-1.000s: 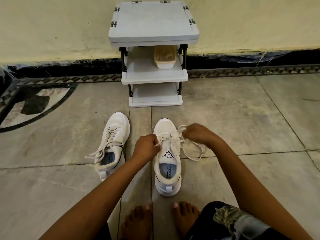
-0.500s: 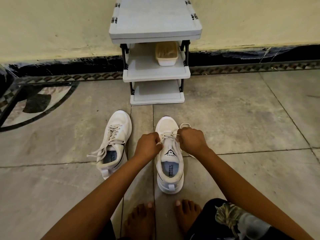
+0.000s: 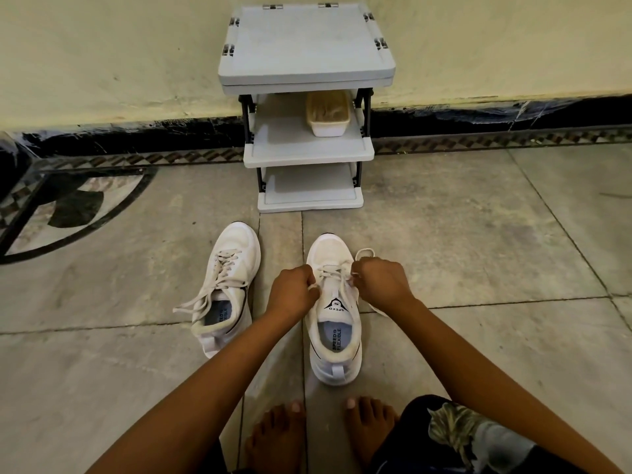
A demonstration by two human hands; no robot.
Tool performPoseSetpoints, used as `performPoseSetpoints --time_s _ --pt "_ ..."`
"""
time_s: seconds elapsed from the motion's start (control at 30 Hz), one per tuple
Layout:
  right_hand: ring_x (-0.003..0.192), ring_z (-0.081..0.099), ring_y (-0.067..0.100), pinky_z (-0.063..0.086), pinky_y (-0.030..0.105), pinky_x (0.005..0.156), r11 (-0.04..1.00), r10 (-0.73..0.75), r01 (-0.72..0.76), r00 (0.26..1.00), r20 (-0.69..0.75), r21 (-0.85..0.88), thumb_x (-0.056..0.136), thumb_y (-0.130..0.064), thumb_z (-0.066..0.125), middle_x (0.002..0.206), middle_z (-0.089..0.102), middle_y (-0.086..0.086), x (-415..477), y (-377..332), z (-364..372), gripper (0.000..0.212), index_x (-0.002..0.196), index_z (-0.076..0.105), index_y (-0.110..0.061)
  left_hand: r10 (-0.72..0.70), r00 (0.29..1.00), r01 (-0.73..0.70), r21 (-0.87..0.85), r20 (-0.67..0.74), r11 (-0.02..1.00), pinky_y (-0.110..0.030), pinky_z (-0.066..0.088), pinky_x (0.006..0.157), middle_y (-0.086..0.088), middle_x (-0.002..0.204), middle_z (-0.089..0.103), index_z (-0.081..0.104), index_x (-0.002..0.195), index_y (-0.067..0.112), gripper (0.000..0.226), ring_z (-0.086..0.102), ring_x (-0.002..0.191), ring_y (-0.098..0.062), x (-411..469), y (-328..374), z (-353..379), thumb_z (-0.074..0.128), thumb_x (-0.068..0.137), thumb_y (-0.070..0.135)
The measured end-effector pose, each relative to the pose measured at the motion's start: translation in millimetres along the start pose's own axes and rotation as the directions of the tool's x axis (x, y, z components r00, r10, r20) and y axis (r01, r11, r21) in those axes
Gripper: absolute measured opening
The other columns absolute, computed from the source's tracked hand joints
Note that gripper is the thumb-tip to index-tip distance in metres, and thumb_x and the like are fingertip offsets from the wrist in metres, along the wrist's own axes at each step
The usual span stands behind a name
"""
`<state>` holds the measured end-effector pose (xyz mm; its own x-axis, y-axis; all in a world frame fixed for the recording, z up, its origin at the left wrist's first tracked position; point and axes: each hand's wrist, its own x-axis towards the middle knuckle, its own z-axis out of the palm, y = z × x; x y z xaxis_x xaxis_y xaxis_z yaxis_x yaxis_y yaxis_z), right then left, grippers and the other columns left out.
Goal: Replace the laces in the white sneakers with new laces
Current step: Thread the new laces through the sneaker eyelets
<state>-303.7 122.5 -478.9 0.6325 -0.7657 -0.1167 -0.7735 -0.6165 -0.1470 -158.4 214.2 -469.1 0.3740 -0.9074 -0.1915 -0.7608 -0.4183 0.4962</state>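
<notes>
Grey tiled floor [image 3: 478, 343]. Sneaker [image 3: 337, 350] stands on it lengthwise, heel toward the person, toe toward the wall [image 3: 136, 63]. Left hand [image 3: 294, 295] and right hand [image 3: 379, 285] each pinch its lace [image 3: 332, 269], fingers curled. Second sneaker [image 3: 229, 278] alongside, angled; shelf rack [image 3: 307, 39] beyond

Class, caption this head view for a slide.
The left hand and right hand pinch the lace on one white sneaker; the other sneaker lies beside it.

Matt white cloth sneaker [image 3: 333, 254], woven laces [image 3: 219, 268], smooth grey plastic rack [image 3: 307, 39], dull stone floor tiles [image 3: 461, 251]
</notes>
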Motion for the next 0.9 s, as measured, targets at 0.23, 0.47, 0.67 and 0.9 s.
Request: performPoseSetpoints --time_s 0.23,0.47,0.67,0.9 --pt "0.099 0.061 0.028 0.036 0.027 0.069 0.964 0.183 -0.182 0.983 0.009 0.195 0.09 -0.028 0.052 0.106 0.065 0.006 -1.1 4.0 6.1 0.019 0.1 0.062 -0.014 -0.055 0.998 0.055 -0.018 -0.014 0.998 -0.025 0.029 0.061 -0.011 0.096 0.067 0.06 0.095 0.007 0.015 0.059 0.093 -0.027 -1.3 -1.8 1.8 0.059 0.086 0.02" --pt "0.053 0.044 0.013 0.032 0.018 0.042 0.75 0.137 -0.485 0.779 0.613 0.45 0.083 -0.012 0.06 0.063 0.051 0.002 -1.7 31.9 -13.1 0.016 0.068 0.062 -0.009 -0.043 0.999 0.043 -0.011 0.015 0.999 -0.025 0.033 0.063 -0.014 0.095 0.066 0.059 0.094 0.005 0.015 0.059 0.091 -0.029 1.9 -0.8 -0.1 0.059 0.085 0.017" --pt "0.086 0.054 0.017 0.04 0.024 0.074 0.983 0.057 -0.175 0.605 0.794 0.062 0.087 -0.038 0.063 0.097 0.06 0.007 -12.9 42.8 -7.8 0.041 0.11 0.065 -0.004 -0.028 0.997 0.027 0.016 0.076 1.0 -0.026 0.035 0.065 -0.013 0.096 0.066 0.06 0.094 0.006 0.017 0.059 0.093 -0.028 6.0 -0.2 -4.8 0.061 0.084 0.019" --pt "0.092 0.061 0.025 0.043 0.028 0.072 0.848 0.44 -0.509 0.83 0.342 0.145 0.084 -0.014 0.058 0.09 0.059 0.005 5.7 59.2 16.3 0.014 0.095 0.061 -0.006 -0.089 0.95 0.127 -0.11 0.299 0.986 -0.028 0.054 0.064 0.001 0.066 0.062 0.055 0.07 0.016 0.027 0.062 0.053 -0.016 20.4 1.7 -17.3 0.076 0.075 0.033"
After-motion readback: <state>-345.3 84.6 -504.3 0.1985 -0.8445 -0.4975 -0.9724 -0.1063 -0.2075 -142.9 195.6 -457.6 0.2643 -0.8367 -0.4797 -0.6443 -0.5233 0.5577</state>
